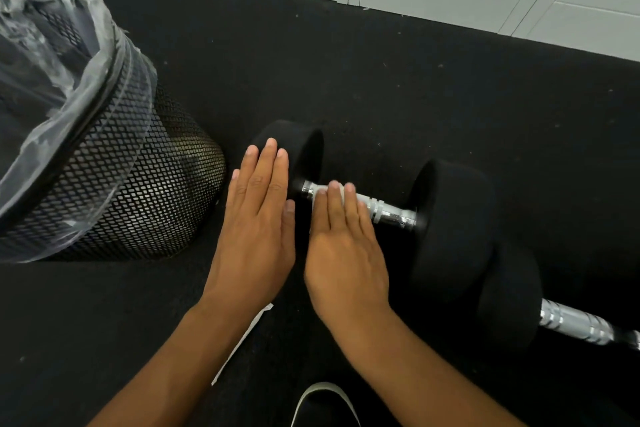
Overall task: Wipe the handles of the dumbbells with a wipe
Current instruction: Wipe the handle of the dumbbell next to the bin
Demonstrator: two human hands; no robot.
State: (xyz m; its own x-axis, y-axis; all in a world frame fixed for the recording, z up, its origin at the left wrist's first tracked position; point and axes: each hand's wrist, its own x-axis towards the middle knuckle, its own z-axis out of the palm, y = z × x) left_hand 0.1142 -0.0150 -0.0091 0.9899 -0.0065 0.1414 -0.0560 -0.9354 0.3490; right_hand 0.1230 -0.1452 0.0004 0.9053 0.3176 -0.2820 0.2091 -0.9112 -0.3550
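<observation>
- On the black floor [381, 80], the nearer dumbbell [450, 229] lies between a mesh bin [145, 191] and a second dumbbell [509, 298], whose chrome handle [578, 324] runs off to the lower right
- We press our right hand [343, 250] flat on the white wipe [320, 192], which is laid over the first dumbbell's handle [391, 213]; the fingers are straight, so the grip is open, not curled round the bar
- Our left hand [258, 218] is open too, its fingers flat against the left weight head [294, 146], probably steadying it
- To wipe well, we judge it best to curl the right fingers round the wipe so it covers the whole bar, then run it from one weight to the other
- The left hand should hold firm, since a round dumbbell may roll under a sideways push
- A white scrap [242, 343] lies on the floor under our left forearm; we cannot tell what it is
- The second handle looks not yet wiped
</observation>
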